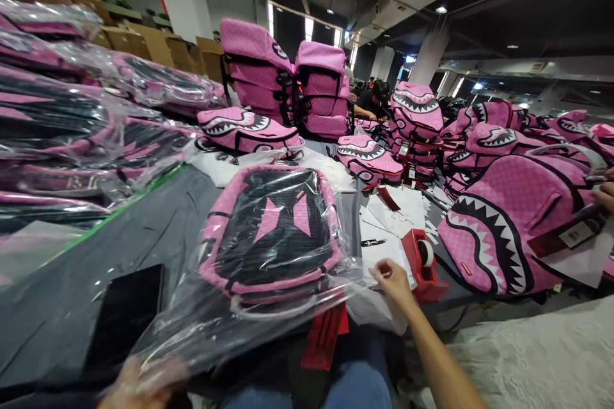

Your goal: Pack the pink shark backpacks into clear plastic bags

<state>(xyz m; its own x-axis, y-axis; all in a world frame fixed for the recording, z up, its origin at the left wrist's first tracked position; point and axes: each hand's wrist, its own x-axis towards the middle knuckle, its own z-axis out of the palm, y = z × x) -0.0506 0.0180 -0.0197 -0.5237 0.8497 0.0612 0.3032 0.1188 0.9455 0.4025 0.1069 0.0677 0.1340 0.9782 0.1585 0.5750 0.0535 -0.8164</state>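
Nearest to us, at the bottom edge, our left hand lies blurred under the loose mouth of a clear plastic bag; it seems to gather the film, but we cannot tell whether its grip is closed on it. The bag lies flat on the dark desk straight ahead of us, and inside it sits a pink backpack with black straps facing up, filling the bag almost to its edges. Our right hand reaches out to the bag's far right corner, fingers curled together and pinching the film there, likely to hold the opening taut. Just beside that hand stands a red tape dispenser, close enough to reach, resting near white paper sheets. A black phone lies flat on the desk to our left. Along the left side, bagged backpacks are heaped in a stack. To the right, unbagged pink backpacks printed with shark mouths lie waiting, tags showing. Another person's hand touches one at the right edge, and a seated person works farther back.
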